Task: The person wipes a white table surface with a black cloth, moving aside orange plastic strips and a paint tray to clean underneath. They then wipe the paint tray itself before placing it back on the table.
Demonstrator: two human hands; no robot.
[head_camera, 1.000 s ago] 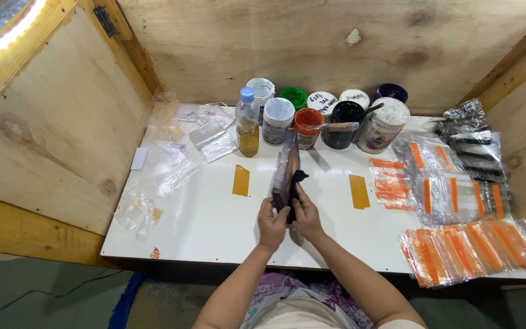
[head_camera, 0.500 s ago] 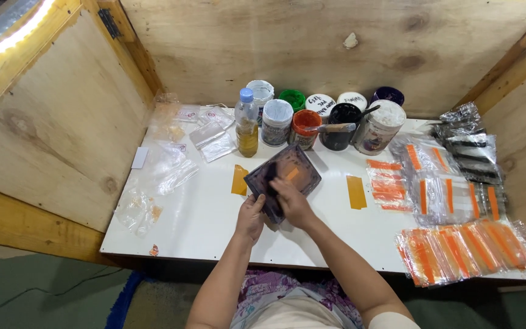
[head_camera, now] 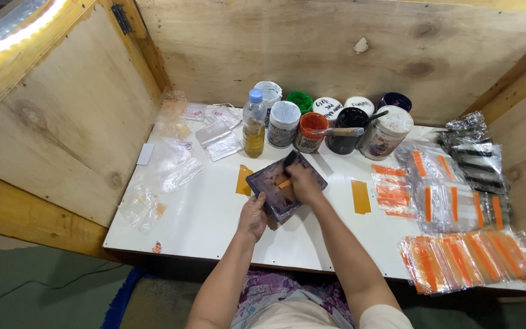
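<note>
A small dark framed screen [head_camera: 273, 183] lies tilted on the white table [head_camera: 214, 225], with an orange patch showing in its middle. My left hand [head_camera: 252, 214] grips its near left edge. My right hand [head_camera: 300, 181] presses down on the screen's surface, fingers closed over something I cannot make out. An orange strip [head_camera: 243, 180] lies on the table just left of the frame, another orange strip [head_camera: 360, 197] to its right.
Several paint jars [head_camera: 312, 131] and a bottle of yellow liquid [head_camera: 254, 125] stand at the back. Clear plastic bags [head_camera: 171, 167] lie at the left. Packets of orange strips [head_camera: 467, 259] and dark packets [head_camera: 476, 155] fill the right side. Plywood walls enclose the table.
The frame stood on edge a second ago, held by both hands. It has been laid flat, and my right hand has moved onto its surface.
</note>
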